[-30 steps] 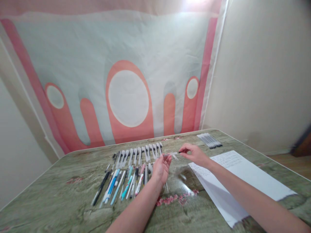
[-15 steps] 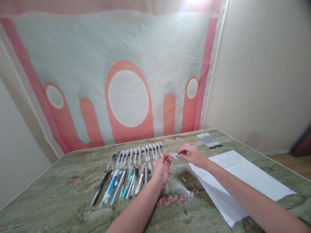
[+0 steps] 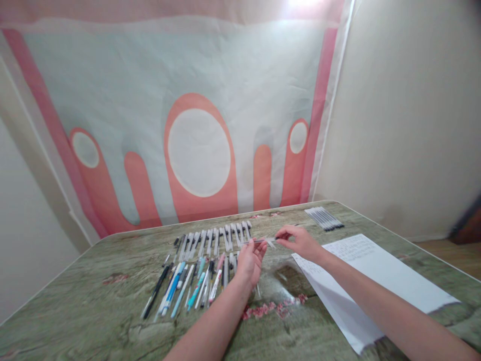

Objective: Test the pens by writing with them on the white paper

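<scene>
My left hand (image 3: 250, 263) is turned partly palm up, its thumb and fingertips pinching one end of a slim pen (image 3: 269, 240) with a pale, clear-looking barrel. At the pen's dark end, my right hand (image 3: 299, 241) pinches with thumb and forefinger. The pen lies nearly level between both hands, just above the table. Beyond my left hand runs a row of clear pens (image 3: 209, 241) with dark parts. Nearer and to the left lie mixed coloured pens (image 3: 195, 291); my left hand and forearm hide some at their right end.
Written-on white paper (image 3: 391, 281) lies under and beside my right forearm. At the back right, several thin pens or refills (image 3: 323, 218) with dark ends lie side by side. The wood-patterned table (image 3: 93, 301) meets a printed curtain (image 3: 203, 65) behind.
Almost nothing differs. Both hands keep the same hold on the pen, and the pens and paper lie where they were; the view shifts very slightly.
</scene>
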### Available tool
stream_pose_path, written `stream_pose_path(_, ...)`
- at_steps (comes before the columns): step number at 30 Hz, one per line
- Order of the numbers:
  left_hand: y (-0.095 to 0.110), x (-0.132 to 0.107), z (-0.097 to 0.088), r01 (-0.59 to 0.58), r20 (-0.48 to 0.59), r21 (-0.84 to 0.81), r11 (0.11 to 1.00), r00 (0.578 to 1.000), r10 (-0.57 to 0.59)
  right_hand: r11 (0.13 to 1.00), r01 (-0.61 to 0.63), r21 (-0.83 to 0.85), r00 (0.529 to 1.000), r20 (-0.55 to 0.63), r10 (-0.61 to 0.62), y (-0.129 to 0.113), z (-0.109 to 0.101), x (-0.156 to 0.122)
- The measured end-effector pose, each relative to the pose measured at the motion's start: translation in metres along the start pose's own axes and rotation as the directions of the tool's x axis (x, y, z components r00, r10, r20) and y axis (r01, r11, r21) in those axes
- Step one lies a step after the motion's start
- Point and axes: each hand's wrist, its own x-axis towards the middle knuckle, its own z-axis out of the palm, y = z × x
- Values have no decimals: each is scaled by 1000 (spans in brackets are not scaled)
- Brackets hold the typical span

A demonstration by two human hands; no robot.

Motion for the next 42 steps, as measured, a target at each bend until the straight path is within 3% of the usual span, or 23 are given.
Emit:
stream_pose_path(14,1,-1,2,-45,41,35,998,998,43,993,-81,-91,996,-42,77,10,14,-4)
stream_pose_path(19,0,0,1,-67,44,47,997,997,65,983,-183,19,983,-5,183,13,19,-5)
stream_pose_path(23,1,1,1,-89,7,38,995,996,89,992,-124,17,992,-36,124,11,15,-5)
stream_pose_path(28,0,-1,2,-71,34,32,997,997,70,996,-40,-79,999,-11,39,10,15,-5)
stream_pose_path(32,-3,-3,1,-77,47,38,996,996,75,986,-107,-131,994,-42,103,14,24,-7)
stream_pose_path(35,-4,-4,0,-80,51,45,996,996,78,964,-264,-6,964,-13,264,17,30,-8)
stream_pose_path(38,-4,-4,0,-71,41,52,996,997,69,892,-410,189,912,92,400,20,30,-6)
stream_pose_path(42,-3,-1,-1,-83,12,53,995,997,83,908,-331,259,944,99,316,17,23,-5)
